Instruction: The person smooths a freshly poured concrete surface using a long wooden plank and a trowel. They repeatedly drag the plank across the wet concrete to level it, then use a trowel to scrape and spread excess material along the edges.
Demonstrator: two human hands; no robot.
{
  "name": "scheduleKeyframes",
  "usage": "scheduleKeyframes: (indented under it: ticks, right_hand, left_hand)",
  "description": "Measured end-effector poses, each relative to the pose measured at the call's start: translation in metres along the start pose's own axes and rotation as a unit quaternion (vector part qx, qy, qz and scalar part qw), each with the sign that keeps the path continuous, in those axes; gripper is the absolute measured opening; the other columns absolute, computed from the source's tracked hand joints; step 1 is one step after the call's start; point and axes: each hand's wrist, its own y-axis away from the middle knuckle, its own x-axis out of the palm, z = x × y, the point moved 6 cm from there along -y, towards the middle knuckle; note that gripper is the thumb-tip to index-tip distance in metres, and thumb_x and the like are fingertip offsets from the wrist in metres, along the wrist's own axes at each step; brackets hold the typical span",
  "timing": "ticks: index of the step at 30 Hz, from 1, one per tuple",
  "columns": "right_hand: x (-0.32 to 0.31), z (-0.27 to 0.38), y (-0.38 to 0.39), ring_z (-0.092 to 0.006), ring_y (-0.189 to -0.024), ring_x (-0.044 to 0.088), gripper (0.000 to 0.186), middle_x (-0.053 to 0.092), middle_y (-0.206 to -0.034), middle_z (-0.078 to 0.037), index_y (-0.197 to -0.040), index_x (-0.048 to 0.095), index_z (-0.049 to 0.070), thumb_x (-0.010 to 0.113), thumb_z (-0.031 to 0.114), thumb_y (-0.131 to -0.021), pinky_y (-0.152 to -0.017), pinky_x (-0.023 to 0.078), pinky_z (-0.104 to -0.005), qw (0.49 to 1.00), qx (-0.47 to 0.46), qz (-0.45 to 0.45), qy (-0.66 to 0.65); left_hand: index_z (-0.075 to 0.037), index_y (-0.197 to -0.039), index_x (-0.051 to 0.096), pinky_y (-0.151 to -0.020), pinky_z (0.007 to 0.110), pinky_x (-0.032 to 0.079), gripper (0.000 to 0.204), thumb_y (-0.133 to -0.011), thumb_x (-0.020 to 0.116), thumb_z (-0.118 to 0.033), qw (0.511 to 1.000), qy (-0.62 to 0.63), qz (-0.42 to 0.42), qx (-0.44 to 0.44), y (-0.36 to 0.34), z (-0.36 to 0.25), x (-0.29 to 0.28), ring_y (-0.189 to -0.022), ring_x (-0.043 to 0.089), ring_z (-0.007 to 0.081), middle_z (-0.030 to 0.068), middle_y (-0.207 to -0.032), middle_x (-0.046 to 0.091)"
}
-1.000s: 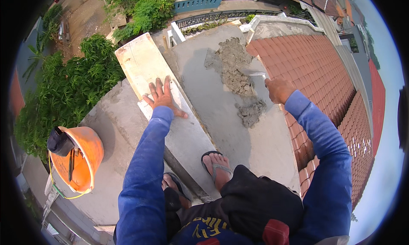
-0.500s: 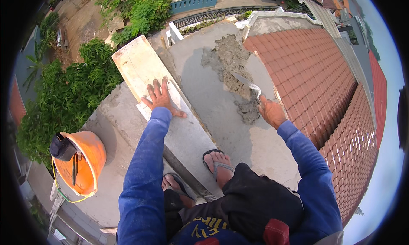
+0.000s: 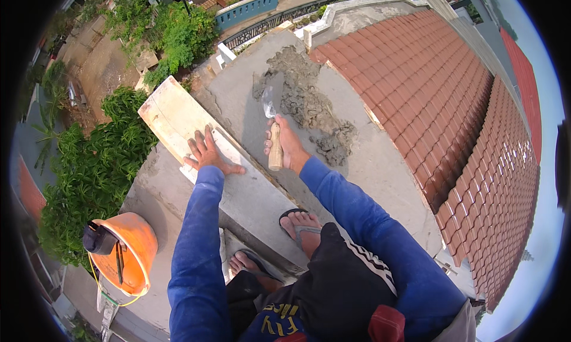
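Note:
My right hand (image 3: 287, 144) is wrapped round the wooden handle of a trowel (image 3: 275, 147), whose metal blade points away from me over the grey slab (image 3: 238, 86). Just right of the blade lies a rough heap of wet mortar (image 3: 303, 92). With fingers spread, my left hand (image 3: 210, 153) rests flat on a long pale board (image 3: 172, 117) and the light strip lying along the wall top (image 3: 256, 202). My sandalled feet stand near the close end of that wall, one of them on it.
An orange bucket (image 3: 144, 242) with a dark cap and tools in it stands at the lower left. Brown roof tiles (image 3: 410, 86) slope away on the right. Leafy trees (image 3: 95, 169) lie beyond the slab's left edge, with ground far below.
My right hand has swung left with the trowel, from the heap's right side to its left, and the handle now shows. My left hand stays on the board. The whole view has shifted slightly.

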Motion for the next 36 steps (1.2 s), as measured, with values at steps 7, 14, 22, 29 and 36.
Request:
scheduleKeyframes:
  ticks: [7, 14, 22, 29, 36]
  right_hand:
    - [-0.072, -0.006, 0.013, -0.0139, -0.054, 0.050, 0.035, 0.049, -0.077, 0.001, -0.103, 0.049, 0.021, 0.045, 0.055, -0.105, -0.049, 0.045, -0.0337, 0.996, -0.041, -0.076, -0.030]
    - [-0.147, 0.007, 0.074, -0.0166, -0.063, 0.061, 0.043, 0.060, -0.090, -0.004, -0.113, 0.054, 0.015, 0.047, 0.056, -0.104, -0.051, 0.052, -0.0344, 0.986, -0.049, -0.156, 0.025]
    - [-0.166, 0.009, 0.118, -0.0147, -0.049, 0.049, 0.037, 0.049, -0.071, 0.002, -0.102, 0.048, 0.022, 0.042, 0.058, -0.105, -0.045, 0.044, -0.0332, 0.991, -0.038, -0.099, 0.086]
    - [-0.191, 0.008, 0.124, -0.0166, -0.048, 0.048, 0.038, 0.049, -0.069, -0.001, -0.102, 0.048, 0.021, 0.039, 0.057, -0.106, -0.045, 0.044, -0.0357, 0.989, -0.008, -0.128, 0.076]
    - [-0.200, -0.002, 0.106, -0.0161, -0.050, 0.049, 0.034, 0.049, -0.069, 0.000, -0.101, 0.050, 0.019, 0.043, 0.052, -0.106, -0.046, 0.045, -0.0345, 0.972, -0.041, -0.175, 0.151]
  left_hand:
    - [-0.033, -0.166, -0.002, -0.119, 0.073, -0.004, 0.176, -0.026, 0.103, -0.054, 1.000, 0.013, -0.011, 0.009, 0.000, 0.003, 0.004, -0.159, -0.010, 0.0420, 0.0150, -0.174, -0.001]
    - [-0.034, -0.166, -0.004, -0.118, 0.074, -0.004, 0.176, -0.026, 0.103, -0.053, 1.000, 0.019, -0.014, 0.010, 0.000, 0.004, 0.003, -0.159, -0.010, 0.0423, 0.0157, -0.174, -0.001]
    - [-0.033, -0.166, -0.004, -0.119, 0.074, 0.000, 0.179, -0.024, 0.102, -0.055, 1.000, 0.012, -0.012, 0.010, -0.002, 0.004, 0.001, -0.159, -0.007, 0.0429, 0.0152, -0.174, 0.001]
    - [-0.031, -0.166, -0.005, -0.118, 0.076, -0.001, 0.176, -0.028, 0.101, -0.059, 1.000, 0.004, -0.002, 0.017, 0.000, 0.002, -0.004, -0.159, -0.009, 0.0432, 0.0172, -0.174, 0.000]
    - [-0.027, -0.167, 0.015, -0.121, 0.070, 0.014, 0.119, -0.075, 0.076, -0.072, 0.988, 0.079, 0.113, 0.069, -0.014, 0.021, -0.021, -0.159, 0.004, 0.0437, 0.0184, -0.173, 0.004]
